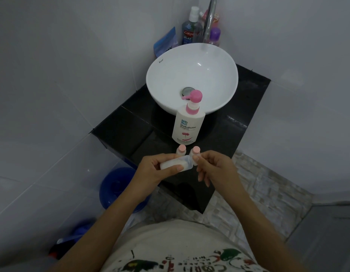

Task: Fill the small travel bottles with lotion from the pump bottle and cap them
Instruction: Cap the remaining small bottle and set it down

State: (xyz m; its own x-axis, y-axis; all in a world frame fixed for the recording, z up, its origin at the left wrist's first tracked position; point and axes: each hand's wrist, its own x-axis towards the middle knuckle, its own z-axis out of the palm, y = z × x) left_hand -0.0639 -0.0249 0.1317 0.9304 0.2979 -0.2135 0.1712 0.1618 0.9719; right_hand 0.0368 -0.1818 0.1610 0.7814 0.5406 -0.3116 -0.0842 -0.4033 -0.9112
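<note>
"How much room was there on that black counter (131,122)?"

"Little. The white basin (191,75) took up the back, and the Shokubutsu pump bottle (187,124) stood upright just in front of it. Two capped travel bottles (44,150) (195,151) with pink lids sat near the counter's front edge, with bare tile to their left and right."

"So three small bottles in all?"

"Yes. Two stood on the counter, and the third travel bottle (176,163) was held above the front edge, lying sideways, partly filled with white lotion."

"And the hands?"

"The left hand (156,171) was curled around the bottle's base, thumb on top. The right hand (215,167) pinched the neck end between thumb and forefinger, its other fingers hanging loose. Whether a cap was under those fingertips could not be told."
</note>
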